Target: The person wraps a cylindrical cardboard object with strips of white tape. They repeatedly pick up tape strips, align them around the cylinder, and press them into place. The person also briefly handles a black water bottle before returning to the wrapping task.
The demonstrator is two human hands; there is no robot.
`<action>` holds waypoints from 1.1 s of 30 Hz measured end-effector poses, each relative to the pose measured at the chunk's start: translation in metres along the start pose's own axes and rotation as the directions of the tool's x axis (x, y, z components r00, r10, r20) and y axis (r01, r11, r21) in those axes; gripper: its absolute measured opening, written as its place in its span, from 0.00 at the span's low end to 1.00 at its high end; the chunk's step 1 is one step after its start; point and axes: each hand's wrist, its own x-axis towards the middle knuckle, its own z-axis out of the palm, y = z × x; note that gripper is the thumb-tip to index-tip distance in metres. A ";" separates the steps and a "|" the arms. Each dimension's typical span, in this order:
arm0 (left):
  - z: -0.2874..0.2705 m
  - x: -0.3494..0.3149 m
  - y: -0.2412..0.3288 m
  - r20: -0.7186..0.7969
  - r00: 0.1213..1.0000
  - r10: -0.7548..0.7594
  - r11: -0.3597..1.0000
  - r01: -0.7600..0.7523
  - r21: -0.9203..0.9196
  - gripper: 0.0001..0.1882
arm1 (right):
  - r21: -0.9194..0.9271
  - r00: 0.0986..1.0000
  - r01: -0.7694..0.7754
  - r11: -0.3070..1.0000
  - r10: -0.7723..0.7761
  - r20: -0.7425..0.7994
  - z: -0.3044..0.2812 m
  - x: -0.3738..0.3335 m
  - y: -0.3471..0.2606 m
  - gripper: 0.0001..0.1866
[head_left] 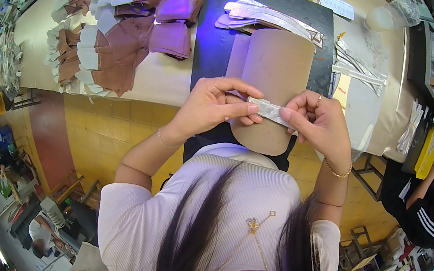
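Note:
A short, pale silvery strip (269, 111) is stretched between my two hands. Its left end is pinched by my left hand (216, 102), thumb on top and fingers underneath. My right hand (317, 119) grips the other end with thumb and curled fingers. Under the strip lies a large brown sheet (278, 60) that looks curved like a half roll, its near end hanging past the table edge. Behind it, a pile of longer silvery strips (268, 17) rests on a black mat (214, 62).
Fanned stacks of brown pieces with pale ends (115, 47) cover the table's left side. To the right are more narrow strips (356, 66), a yellow paper tag (341, 89) and a clear plastic container (394, 16). A yellow tray (427, 153) and another person's black sleeve (423, 219) are farther right.

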 end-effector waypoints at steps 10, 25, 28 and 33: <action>0.001 0.003 -0.004 -0.025 0.999 0.036 0.999 -0.037 -0.031 0.15 | 0.096 0.999 -0.024 0.995 0.020 0.044 -0.003 0.002 0.000 0.10; -0.001 0.002 -0.004 -0.037 0.999 -0.035 0.999 0.035 -0.007 0.14 | 0.135 0.997 0.001 0.991 -0.011 0.074 -0.008 0.002 0.003 0.09; -0.002 0.003 -0.005 -0.035 0.999 -0.034 0.999 0.035 0.013 0.14 | 0.150 0.997 0.004 0.989 -0.016 0.077 -0.007 0.003 0.003 0.09; -0.001 0.004 -0.008 -0.059 0.998 -0.014 1.000 0.014 -0.015 0.15 | 0.126 0.998 0.013 0.992 -0.021 0.065 -0.006 0.004 0.004 0.10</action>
